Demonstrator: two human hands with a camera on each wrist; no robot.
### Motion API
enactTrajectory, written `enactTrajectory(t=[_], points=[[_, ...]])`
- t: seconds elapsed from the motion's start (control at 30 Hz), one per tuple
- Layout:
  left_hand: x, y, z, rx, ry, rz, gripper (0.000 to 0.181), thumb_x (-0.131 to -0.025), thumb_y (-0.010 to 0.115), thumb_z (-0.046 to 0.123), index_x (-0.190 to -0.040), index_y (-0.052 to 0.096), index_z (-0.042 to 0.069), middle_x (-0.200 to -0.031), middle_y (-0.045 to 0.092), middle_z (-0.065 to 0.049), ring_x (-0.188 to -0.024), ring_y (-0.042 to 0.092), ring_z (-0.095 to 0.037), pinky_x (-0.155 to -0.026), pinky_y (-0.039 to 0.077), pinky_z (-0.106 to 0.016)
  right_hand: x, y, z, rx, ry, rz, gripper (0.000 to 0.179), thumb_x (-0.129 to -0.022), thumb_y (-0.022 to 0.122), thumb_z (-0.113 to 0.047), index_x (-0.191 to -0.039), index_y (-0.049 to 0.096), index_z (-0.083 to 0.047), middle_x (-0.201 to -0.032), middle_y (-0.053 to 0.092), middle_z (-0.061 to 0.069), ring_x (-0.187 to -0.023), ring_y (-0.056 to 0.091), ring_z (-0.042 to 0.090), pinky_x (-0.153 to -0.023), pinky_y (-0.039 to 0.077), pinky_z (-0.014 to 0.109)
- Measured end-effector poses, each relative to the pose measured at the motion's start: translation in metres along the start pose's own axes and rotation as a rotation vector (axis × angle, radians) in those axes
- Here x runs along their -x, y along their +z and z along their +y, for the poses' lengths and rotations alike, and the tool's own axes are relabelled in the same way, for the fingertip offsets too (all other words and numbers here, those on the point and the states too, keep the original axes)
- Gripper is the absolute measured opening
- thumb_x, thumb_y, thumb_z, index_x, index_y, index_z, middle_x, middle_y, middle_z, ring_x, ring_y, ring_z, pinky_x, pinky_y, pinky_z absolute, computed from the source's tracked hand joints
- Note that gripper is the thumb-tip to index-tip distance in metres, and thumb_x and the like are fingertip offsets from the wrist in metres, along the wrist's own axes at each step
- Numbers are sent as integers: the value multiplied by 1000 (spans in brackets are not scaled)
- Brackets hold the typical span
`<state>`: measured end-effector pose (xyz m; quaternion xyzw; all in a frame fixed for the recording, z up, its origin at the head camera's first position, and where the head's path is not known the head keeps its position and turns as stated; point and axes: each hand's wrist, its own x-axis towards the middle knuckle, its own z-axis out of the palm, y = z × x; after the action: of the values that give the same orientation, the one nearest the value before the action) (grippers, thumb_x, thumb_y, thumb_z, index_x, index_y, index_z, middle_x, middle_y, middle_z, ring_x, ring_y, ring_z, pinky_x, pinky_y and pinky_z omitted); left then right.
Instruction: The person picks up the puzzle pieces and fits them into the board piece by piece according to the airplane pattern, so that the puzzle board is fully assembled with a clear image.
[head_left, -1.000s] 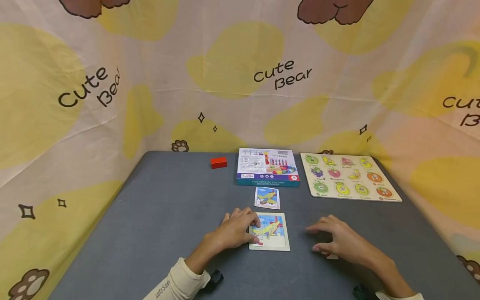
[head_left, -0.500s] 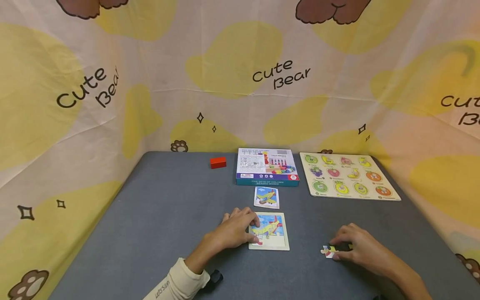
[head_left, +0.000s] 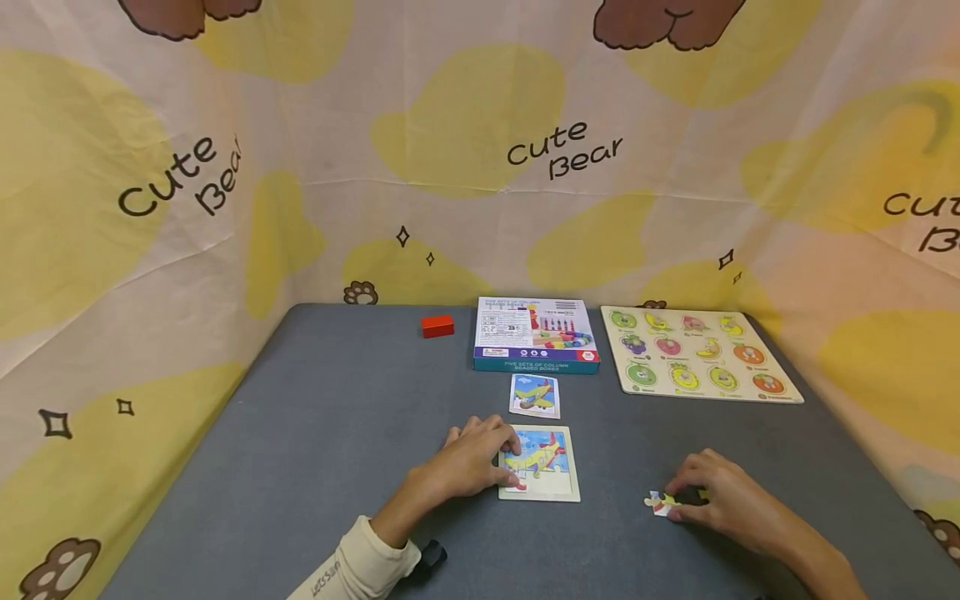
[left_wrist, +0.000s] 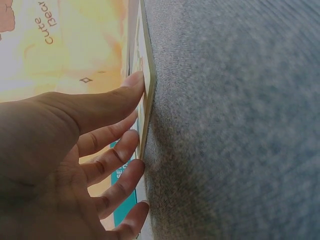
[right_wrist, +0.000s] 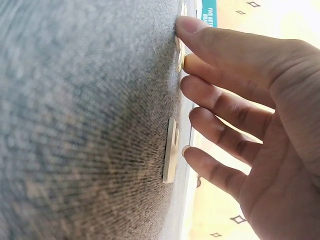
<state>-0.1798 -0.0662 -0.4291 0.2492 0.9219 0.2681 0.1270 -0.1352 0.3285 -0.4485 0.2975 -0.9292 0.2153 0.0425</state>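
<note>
In the head view my left hand (head_left: 471, 458) rests on the left side of a square puzzle board (head_left: 574, 477) with a yellow airplane picture. Its thumb lies on the lower-left corner, and the left wrist view shows the fingers along the board's edge. Part of the board's bottom row is bare. To the right, my right hand (head_left: 723, 500) pinches a small puzzle piece (head_left: 660, 503) by its edges, thumb and index finger against it, on the table. A second puzzle piece (right_wrist: 171, 150) lies flat under the palm, mostly hidden in the head view.
Behind the board lies an airplane picture card (head_left: 535, 396), then a bead-set box (head_left: 536, 333). A red block (head_left: 437, 326) sits left of the box, and a fruit board (head_left: 701, 354) lies at the right back. Printed cloth (head_left: 465, 167) encloses the grey table.
My right hand has moved right and toward the body, uncovering the small puzzle piece, and its fingers have come to it. The left hand stays on the board.
</note>
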Motion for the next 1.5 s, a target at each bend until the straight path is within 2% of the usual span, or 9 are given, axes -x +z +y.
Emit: enactTrajectory(t=[0.27, 0.47, 0.77, 1.07, 1.5], points=[[0, 1, 0, -9, -6, 1, 32, -89, 87, 32, -113, 70, 20, -112, 59, 6, -105, 47, -17, -87, 33, -44, -3, 3, -3, 20, 23, 31, 19, -80, 93, -38, -87, 77, -31, -89, 59, -23, -85, 50, -3, -71, 46, 28], [1, 1, 0, -17, -3, 4, 32, -89, 87, 33, -113, 71, 20, -113, 60, 5, -107, 48, -17, -88, 33, -44, -14, 4, -11, 20, 32, 26, 18, -82, 91, -41, -89, 77, -33, -91, 59, -23, -87, 51, -2, -74, 48, 29], [0, 2, 0, -21, -3, 6, 32, -89, 87, 33, -113, 71, 21, -114, 60, 7, -107, 48, -17, -87, 33, -43, -45, 5, -32, 29, 91, -101, 17, -86, 87, -45, -92, 77, -32, -93, 58, -22, -90, 51, 1, -79, 50, 32], [1, 2, 0, -24, -1, 11, 32, -89, 87, 33, -114, 71, 20, -113, 60, 6, -107, 48, -17, -86, 32, -42, -77, 18, -49, 21, 34, -142, 18, -87, 86, -45, -94, 78, -30, -96, 58, -20, -91, 50, 1, -79, 49, 32], [1, 1, 0, -32, -13, 4, 30, -90, 86, 33, -113, 71, 21, -113, 59, 7, -105, 48, -17, -85, 32, -42, -110, 39, -76, -10, -46, -205, 18, -89, 86, -39, -96, 79, -24, -96, 60, -16, -90, 51, 2, -79, 50, 32]])
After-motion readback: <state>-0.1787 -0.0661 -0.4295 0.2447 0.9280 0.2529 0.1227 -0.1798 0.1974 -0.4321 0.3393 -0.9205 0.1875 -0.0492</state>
